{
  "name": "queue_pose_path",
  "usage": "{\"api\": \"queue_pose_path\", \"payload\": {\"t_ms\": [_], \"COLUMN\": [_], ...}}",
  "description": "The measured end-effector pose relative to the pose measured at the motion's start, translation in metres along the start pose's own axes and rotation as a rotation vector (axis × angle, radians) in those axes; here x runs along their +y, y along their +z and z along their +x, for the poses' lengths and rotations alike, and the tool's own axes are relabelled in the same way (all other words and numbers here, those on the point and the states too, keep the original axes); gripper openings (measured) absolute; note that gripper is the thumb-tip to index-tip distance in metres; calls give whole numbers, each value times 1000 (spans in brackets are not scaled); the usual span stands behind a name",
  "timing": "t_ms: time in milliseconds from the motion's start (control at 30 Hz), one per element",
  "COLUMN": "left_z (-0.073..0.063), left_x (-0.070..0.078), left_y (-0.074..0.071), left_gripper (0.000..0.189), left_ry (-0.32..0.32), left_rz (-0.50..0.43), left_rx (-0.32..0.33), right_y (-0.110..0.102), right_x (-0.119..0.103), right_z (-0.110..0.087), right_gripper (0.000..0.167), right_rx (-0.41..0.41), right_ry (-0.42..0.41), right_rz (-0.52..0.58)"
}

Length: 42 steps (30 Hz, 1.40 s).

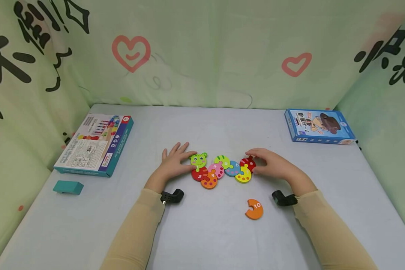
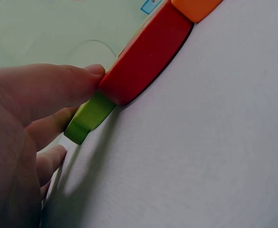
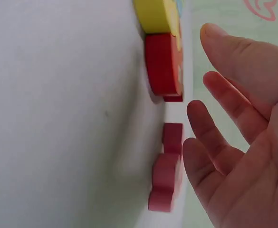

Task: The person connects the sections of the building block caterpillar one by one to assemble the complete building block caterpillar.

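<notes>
A wooden caterpillar puzzle lies joined on the white table, its numbered pieces in a wavy row. My left hand (image 1: 173,161) is at its left end: the thumb touches the red piece (image 2: 146,54) marked 2 and the index fingertip is by the green head piece (image 1: 198,160). The other left fingers are spread out. At the right end, my right hand (image 1: 273,164) hovers with loosely bent fingers beside the dark red piece (image 3: 162,64). A pinkish-red puzzle piece (image 3: 165,173) lies just apart from it in the right wrist view, hidden by the hand in the head view.
A loose orange piece (image 1: 254,209) marked 10 lies nearer me. A large box (image 1: 94,146) and a teal block (image 1: 68,187) lie at left; a blue game box (image 1: 320,126) stands at the back right. Printed curtains (image 1: 202,52) hang around the table.
</notes>
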<state>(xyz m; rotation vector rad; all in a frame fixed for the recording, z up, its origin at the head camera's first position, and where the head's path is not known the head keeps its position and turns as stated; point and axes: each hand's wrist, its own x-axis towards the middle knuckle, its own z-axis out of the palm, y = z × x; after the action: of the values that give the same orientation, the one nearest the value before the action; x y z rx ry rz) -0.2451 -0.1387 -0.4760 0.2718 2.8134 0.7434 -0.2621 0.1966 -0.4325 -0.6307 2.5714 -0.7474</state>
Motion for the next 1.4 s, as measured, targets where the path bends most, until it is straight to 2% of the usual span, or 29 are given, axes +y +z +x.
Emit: {"api": "queue_pose_path", "payload": {"t_ms": [300,600,833,1000,1167,1400], "left_z": [0,-1,-1,-2,-1,-2], "left_x": [-1,0,1,2,2,2], "left_y": [1,1,-1,-2,-3,-2], "left_gripper": [57,57,56,56,57,57], "left_ry": [4,12,18,15,10,10], "left_rz": [-2,2,9,3,5,7], "left_rx": [12,5,0,-1,-4,-2], "right_y": [-12,-9,-6,-6,-7,-7], "right_x": [24,39,41,39,32,20], "right_z": [-5,-3,-2,-2,1,9], "right_gripper": [60,59,59,62,56,57], "right_rx": [83,43,57,54,60,49], "right_ry": [73,77,130,134,125,78], "right_rz": [8,33,-23,-26,27,87]}}
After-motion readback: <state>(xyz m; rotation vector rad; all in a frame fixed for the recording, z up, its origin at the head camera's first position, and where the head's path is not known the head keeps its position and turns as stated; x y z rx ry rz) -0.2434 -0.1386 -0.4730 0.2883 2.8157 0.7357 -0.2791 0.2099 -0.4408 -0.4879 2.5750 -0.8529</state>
